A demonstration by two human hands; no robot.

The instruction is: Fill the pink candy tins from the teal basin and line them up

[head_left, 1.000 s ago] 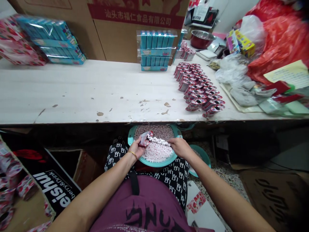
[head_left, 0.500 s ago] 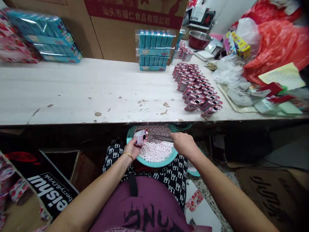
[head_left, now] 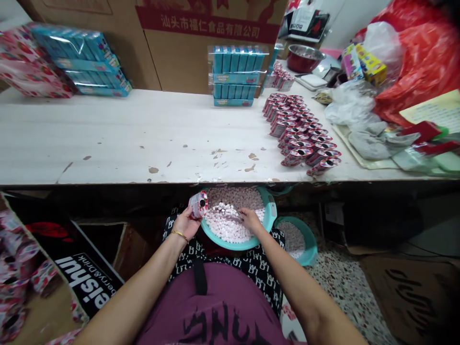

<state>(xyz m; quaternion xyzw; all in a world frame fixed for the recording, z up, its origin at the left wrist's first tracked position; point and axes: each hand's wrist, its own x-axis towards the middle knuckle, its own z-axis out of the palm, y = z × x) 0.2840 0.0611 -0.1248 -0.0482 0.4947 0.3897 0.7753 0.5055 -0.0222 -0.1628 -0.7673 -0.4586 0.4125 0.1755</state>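
My left hand (head_left: 186,224) is closed around a small red-and-white printed candy box (head_left: 196,207), tilted so its dark round opening shows. It is held at the left rim of a turquoise basin (head_left: 270,218), which rests on my lap. Small pale pink-white candies (head_left: 230,232) fill the basin. My right hand (head_left: 251,220) grips a metal scoop (head_left: 236,218) low over the candies. Some candies appear heaped on the scoop, whose front end is largely hidden by them.
Rows of similar boxes (head_left: 300,136) stand on the white table (head_left: 172,139). Blue wrapped packs (head_left: 237,76) lean against a large carton (head_left: 179,57). Plastic bags (head_left: 348,108) clutter the right side. A second turquoise basin (head_left: 309,247) sits below right. More boxes lie in a carton at lower left.
My right hand has moved left and down, bringing the scoop into the candies. The box in my left hand has shifted left to the basin's rim. The view has shifted slightly.
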